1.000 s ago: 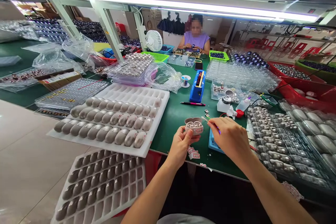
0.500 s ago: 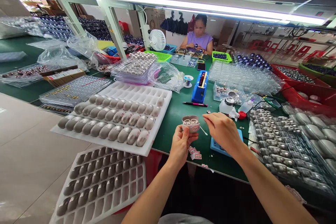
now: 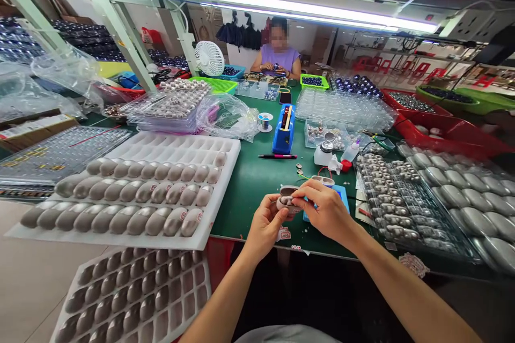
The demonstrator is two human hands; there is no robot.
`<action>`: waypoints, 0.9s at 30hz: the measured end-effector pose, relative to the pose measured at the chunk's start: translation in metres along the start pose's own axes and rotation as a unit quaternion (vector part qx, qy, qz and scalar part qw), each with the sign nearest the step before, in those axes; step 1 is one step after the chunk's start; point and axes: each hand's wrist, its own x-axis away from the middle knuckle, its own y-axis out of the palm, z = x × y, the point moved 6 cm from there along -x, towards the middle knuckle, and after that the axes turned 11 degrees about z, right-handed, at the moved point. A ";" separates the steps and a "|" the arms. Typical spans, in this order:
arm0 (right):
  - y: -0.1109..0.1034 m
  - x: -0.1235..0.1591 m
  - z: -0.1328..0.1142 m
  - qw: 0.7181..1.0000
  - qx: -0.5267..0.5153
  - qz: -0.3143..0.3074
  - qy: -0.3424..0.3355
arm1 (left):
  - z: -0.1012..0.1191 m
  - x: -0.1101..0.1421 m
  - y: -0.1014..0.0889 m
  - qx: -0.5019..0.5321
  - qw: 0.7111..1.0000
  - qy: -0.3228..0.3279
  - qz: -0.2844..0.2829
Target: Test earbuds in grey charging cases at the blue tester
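Observation:
My left hand (image 3: 263, 225) is closed around a small grey earbud case (image 3: 285, 204) with its lid raised, above the near edge of the green table (image 3: 249, 193). Light earbuds show inside, and a red-and-white label sits on the front. Thumb and fingers of my right hand (image 3: 324, 208) are pinched together at the case's right side; whatever they grip is hidden. Behind that hand lies a blue device (image 3: 341, 195), with an open light case (image 3: 323, 180) and thin red and green wires by it. Loose labels (image 3: 284, 233) lie under the case.
A white foam tray (image 3: 225, 171) of grey cases stands left, another foam tray (image 3: 203, 300) below it. Clear trays of earbuds (image 3: 386, 203) fill the right side. A blue tape dispenser (image 3: 284, 131), pen (image 3: 277, 156) and pump bottle (image 3: 323, 154) stand ahead. A co-worker (image 3: 279, 56) sits opposite.
My right hand has come left from beside the case and now touches it. The case is tilted differently in my left hand. The whole view has swung to the right.

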 end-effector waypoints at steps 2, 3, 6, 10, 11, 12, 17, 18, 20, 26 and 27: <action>-0.017 -0.006 0.010 1.000 0.014 0.025 0.009 | -0.001 -0.001 -0.002 -0.006 1.000 -0.002 0.012; -0.027 -0.009 0.016 0.998 0.037 0.045 0.009 | -0.001 -0.001 -0.003 -0.006 1.000 -0.003 0.019; -0.048 -0.017 0.038 0.986 0.156 0.062 0.018 | -0.002 -0.002 -0.005 -0.007 1.000 -0.007 0.029; -0.047 -0.015 0.060 0.965 0.258 -0.016 0.035 | -0.001 -0.001 -0.005 -0.017 1.000 0.003 0.023; -0.045 -0.014 0.062 0.963 0.264 -0.031 0.034 | -0.001 -0.001 -0.005 -0.016 1.000 0.005 0.022; -0.044 -0.012 0.063 0.962 0.268 -0.036 0.033 | -0.001 -0.001 -0.005 -0.014 1.000 0.006 0.022; -0.048 -0.008 0.058 0.966 0.258 0.002 0.013 | -0.002 -0.002 -0.005 0.002 0.999 -0.009 0.031; -0.049 -0.007 0.053 0.969 0.246 0.009 -0.001 | -0.002 -0.002 -0.005 0.006 0.999 -0.014 0.038; -0.050 -0.003 0.041 0.976 0.215 0.029 -0.034 | -0.001 -0.002 -0.005 0.017 0.998 -0.023 0.056; -0.047 0.036 0.008 0.992 0.102 0.062 -0.051 | 0.003 0.001 0.001 0.026 0.998 -0.020 0.060; -0.045 0.045 0.006 0.994 0.080 0.061 -0.043 | 0.004 0.001 0.001 0.025 0.998 -0.019 0.060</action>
